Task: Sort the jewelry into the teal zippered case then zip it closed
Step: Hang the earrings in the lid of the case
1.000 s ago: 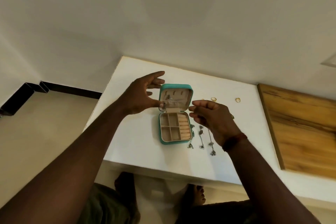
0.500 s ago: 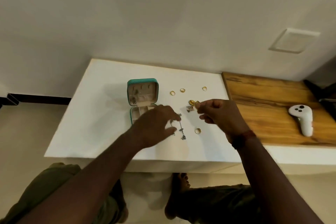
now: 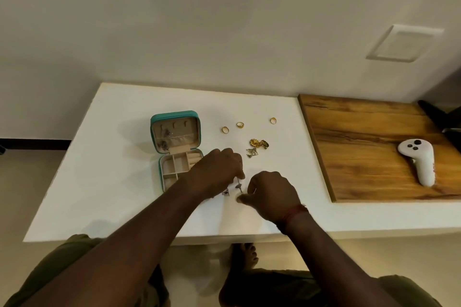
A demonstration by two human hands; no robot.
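The teal case is lying open on the white counter, its lid standing up with small silver pieces hanging inside. Just right of the case, the left hand is pinching a silver chain, its grip closed on it. The right hand, beside the chain's lower end, is curling its fingers; whether it is gripping anything cannot be told. Farther right of the case are lying three gold rings, two gold ornaments and one silver piece.

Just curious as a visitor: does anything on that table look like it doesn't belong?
Yes: a white game-style controller lies on the wooden board, right of the jewelry. It is no jewelry.
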